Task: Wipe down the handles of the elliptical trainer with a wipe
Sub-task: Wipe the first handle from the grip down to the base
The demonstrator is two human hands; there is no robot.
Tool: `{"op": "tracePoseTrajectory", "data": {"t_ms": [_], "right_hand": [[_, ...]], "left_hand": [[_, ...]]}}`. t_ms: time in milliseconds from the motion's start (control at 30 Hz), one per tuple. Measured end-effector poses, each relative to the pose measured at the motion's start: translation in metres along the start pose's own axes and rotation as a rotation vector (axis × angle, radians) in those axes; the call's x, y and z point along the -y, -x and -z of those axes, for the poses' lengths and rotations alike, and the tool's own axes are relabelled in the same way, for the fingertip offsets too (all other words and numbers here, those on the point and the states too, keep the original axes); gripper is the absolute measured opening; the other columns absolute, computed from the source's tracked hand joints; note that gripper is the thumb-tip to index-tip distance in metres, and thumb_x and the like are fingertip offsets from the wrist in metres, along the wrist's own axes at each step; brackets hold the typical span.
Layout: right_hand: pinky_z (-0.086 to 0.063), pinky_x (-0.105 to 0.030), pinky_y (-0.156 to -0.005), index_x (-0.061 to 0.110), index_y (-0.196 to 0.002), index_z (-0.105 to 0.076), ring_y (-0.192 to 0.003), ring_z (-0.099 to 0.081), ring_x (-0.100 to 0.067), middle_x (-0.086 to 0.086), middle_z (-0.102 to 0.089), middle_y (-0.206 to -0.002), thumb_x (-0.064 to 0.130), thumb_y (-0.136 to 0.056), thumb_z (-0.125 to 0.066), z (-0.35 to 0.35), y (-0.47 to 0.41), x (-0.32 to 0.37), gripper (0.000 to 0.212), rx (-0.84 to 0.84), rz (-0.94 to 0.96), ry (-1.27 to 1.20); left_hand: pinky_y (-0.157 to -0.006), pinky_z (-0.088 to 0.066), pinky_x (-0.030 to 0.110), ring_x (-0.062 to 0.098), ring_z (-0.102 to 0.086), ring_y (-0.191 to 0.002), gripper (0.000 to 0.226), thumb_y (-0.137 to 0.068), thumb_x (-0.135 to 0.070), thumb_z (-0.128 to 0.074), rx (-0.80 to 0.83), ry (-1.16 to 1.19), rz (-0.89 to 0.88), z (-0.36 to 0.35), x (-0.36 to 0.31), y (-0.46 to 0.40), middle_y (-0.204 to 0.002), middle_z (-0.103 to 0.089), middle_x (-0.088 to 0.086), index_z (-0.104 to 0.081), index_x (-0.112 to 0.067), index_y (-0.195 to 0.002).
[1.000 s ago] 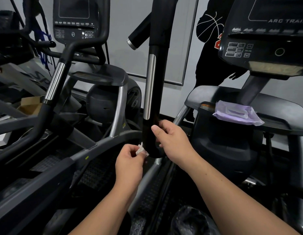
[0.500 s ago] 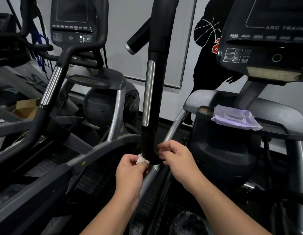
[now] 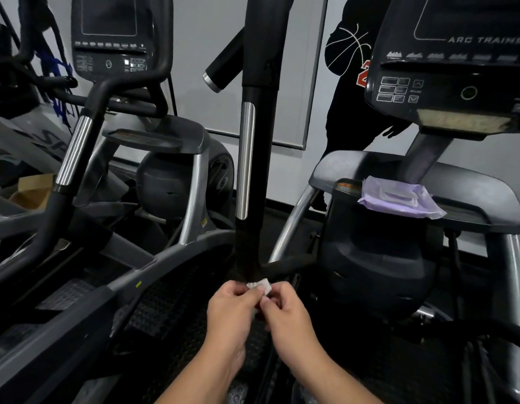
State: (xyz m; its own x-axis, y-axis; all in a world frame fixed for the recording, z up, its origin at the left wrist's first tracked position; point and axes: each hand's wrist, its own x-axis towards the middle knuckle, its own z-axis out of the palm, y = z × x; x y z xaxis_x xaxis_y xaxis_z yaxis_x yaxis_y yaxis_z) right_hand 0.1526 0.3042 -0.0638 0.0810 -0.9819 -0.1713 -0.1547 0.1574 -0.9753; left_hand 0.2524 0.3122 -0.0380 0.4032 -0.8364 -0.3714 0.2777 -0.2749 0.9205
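Fingers (image 3: 254, 295) of both our hands pinch the small white wipe (image 3: 260, 287) at lower centre of the frame, just below the foot of the black upright handle (image 3: 254, 158). We judge this a pause to refold the wipe. Next we need a clean face out, then a wrap around the handle's upper grip. The purple wipe pack (image 3: 398, 201) lies at centre right.

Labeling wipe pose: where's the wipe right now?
Head view, low centre: the wipe is pinched between the left hand and right hand, just below the bottom of the black handle.
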Motion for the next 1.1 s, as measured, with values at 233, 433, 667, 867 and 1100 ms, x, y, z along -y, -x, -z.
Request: {"op": "tracePoseTrajectory", "data": {"t_ms": [233,433,667,867,1100], "right_hand": [[-0.050,-0.031,-0.063,0.004,-0.097,-0.065,-0.075,-0.062,-0.023,-0.016,-0.071,-0.085,0.000,-0.096,-0.056,-0.020,-0.008,0.004,0.010,-0.083,-0.218,-0.528],[-0.047,-0.032,-0.060,0.007,-0.089,-0.056,-0.058,-0.064,-0.019,-0.010,-0.069,-0.065,-0.011,-0.097,-0.045,-0.035,-0.011,0.017,0.023,-0.104,-0.310,-0.827],[-0.057,-0.035,-0.067,0.006,-0.099,-0.057,-0.067,-0.069,-0.021,-0.013,-0.071,-0.080,-0.007,-0.098,-0.047,-0.035,-0.016,0.008,0.016,-0.233,-0.282,-0.780],[-0.059,-0.039,-0.076,0.005,-0.099,-0.058,-0.077,-0.071,-0.025,-0.017,-0.073,-0.090,-0.005,-0.095,-0.049,-0.027,-0.018,0.003,0.014,-0.294,-0.186,-0.617],[-0.054,-0.031,-0.065,0.007,-0.093,-0.060,-0.069,-0.067,-0.018,-0.012,-0.071,-0.082,-0.004,-0.093,-0.048,-0.022,-0.025,-0.005,0.016,-0.326,-0.090,-0.474]], "left_hand": [[-0.051,-0.052,0.020,0.011,-0.067,-0.060,0.012,-0.086,0.007,-0.064,0.003,-0.128,-0.031,0.010,-0.013,0.012,-0.077,-0.076,0.011,-0.073,-0.001,-0.084],[-0.086,-0.058,0.043,0.016,-0.070,-0.089,0.029,-0.072,-0.031,-0.069,-0.023,-0.418,-0.351,0.012,-0.044,0.012,-0.103,-0.071,0.001,-0.063,-0.035,-0.100],[-0.079,-0.057,0.038,0.007,-0.066,-0.084,0.037,-0.075,-0.047,-0.078,0.025,-0.700,-0.505,-0.004,-0.088,0.008,-0.090,-0.069,-0.012,-0.054,-0.032,-0.098],[-0.079,-0.058,0.044,0.014,-0.067,-0.080,0.035,-0.076,-0.038,-0.079,0.047,-0.811,-0.488,-0.007,-0.098,-0.003,-0.084,-0.069,-0.007,-0.054,-0.024,-0.096],[-0.076,-0.055,0.040,0.014,-0.064,-0.078,0.032,-0.080,-0.036,-0.074,0.011,-0.851,-0.525,-0.008,-0.093,-0.005,-0.082,-0.065,-0.007,-0.051,-0.022,-0.096]]}}
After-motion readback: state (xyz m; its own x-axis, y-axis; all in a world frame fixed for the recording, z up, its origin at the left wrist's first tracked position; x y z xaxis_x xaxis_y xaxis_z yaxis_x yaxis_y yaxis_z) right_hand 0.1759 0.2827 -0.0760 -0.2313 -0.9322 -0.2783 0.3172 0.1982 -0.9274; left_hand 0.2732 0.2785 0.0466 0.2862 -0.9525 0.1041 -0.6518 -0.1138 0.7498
